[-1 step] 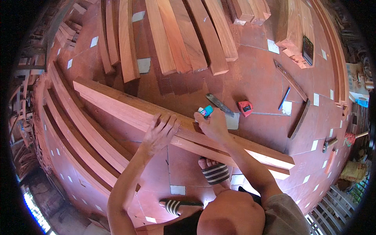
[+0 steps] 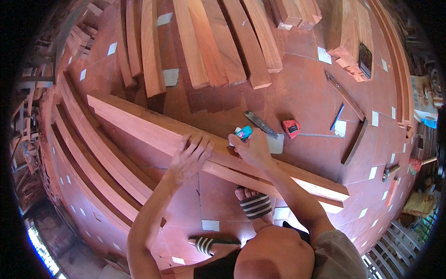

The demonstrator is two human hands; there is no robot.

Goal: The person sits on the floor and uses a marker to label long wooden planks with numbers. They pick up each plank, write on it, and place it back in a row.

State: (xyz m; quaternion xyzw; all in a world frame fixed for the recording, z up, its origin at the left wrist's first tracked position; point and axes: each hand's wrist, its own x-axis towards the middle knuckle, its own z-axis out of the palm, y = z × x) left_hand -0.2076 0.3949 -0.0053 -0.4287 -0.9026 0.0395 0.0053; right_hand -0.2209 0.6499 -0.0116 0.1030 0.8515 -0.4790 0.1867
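Slightly leftward, the right hand (image 2: 253, 145) has shifted with a small turquoise object (image 2: 244, 133); the rest looks unchanged. At far left, loose beams (image 2: 110, 156) lie beside the long beam (image 2: 139, 122) slanting before the person. Draped over that beam are the fingers of the left hand (image 2: 191, 153); I cannot tell whether they squeeze. Right-hand fingers pinch the turquoise object near the beam's far edge. Rightward, a flat tool (image 2: 261, 124) crowds that hand, then come a red tape measure (image 2: 291, 129) and blue pen (image 2: 337, 117).

Head camera, left fisheye of pair | head-worn, high | facing down onto tiled floor (image 2: 306, 88) | near left hand (image 2: 191, 151), right hand (image 2: 252, 146)
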